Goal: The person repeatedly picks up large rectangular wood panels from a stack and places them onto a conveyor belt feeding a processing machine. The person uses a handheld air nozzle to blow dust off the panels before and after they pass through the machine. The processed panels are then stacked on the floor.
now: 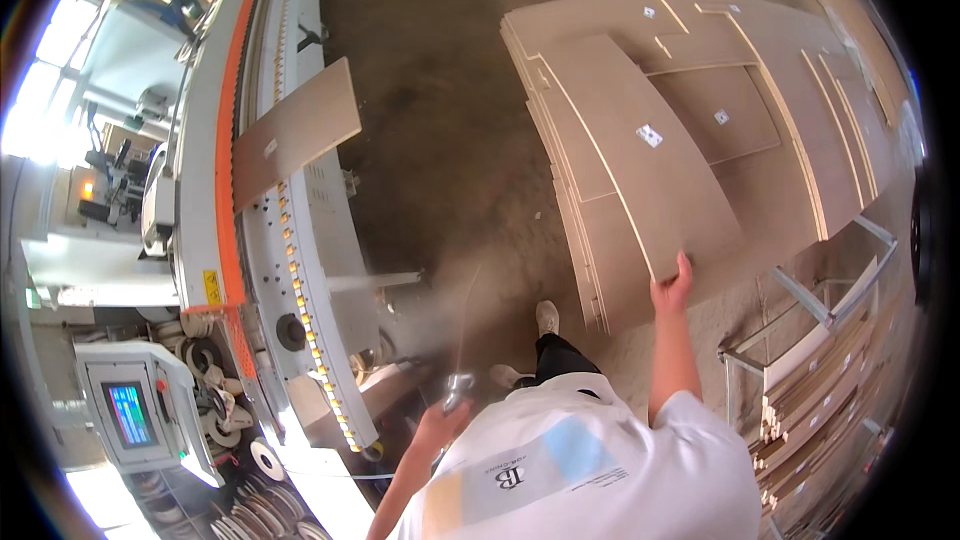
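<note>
My left hand (437, 427) is closed around a small silver spray gun (458, 390), low in the middle beside the machine. A whitish haze hangs in front of it. On the right, my right hand (673, 288) grips the near end of a long brown panel (610, 115), thumb on top and the other fingers mostly hidden. This panel has a pale edge and a white label (649, 135). It rests on a broad stack of brown panels (575, 210). Another brown panel (300, 130) lies across the edge of the machine on the left, far from both hands.
A long machine (240, 70) with an orange strip and yellow rollers runs along my left. Its control screen (128, 413) stands near rolls of edging (262, 515). At the right, a metal frame rack (810, 302) stands beside stacked boards (825, 410). My shoes (547, 318) are on the floor between.
</note>
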{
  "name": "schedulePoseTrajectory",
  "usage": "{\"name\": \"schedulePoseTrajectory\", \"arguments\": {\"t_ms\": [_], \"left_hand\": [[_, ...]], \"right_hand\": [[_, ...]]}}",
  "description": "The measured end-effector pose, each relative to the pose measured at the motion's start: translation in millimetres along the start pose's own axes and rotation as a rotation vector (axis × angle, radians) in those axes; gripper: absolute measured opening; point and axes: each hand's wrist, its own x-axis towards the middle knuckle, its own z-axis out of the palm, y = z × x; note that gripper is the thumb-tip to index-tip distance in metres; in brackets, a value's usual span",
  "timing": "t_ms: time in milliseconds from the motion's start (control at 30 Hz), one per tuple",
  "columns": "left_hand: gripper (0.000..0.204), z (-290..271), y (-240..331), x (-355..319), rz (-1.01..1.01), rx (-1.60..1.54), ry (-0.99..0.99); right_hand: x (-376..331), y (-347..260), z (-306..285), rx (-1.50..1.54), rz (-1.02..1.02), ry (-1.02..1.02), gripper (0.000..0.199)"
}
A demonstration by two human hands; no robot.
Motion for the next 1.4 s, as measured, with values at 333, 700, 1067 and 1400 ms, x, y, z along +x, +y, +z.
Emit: {"name": "schedulePoseTrajectory", "arguments": {"t_ms": [333,700,1067,1400], "left_hand": [[0.067,-2,86,16,0.373,-0.522,-0.287],[0.042,-59,-20,-57,0.311,-0.914,0.138],[0.031,-109,-146,-72,0.206,-1.000,0.460],[0.038,-125,-140,-64,0.230,-0.715,0.243]], "right_hand": [[-241,-18,-34,-0.562,0.089,0.044,0.051],[-276,45,5,-0.810,0.794,-0.318,0.066],[-213,188,-18,-0.895,1.130,-0.533,0.053],[-234,234,11,-1.129,1.046,-0.441,0.054]]}}
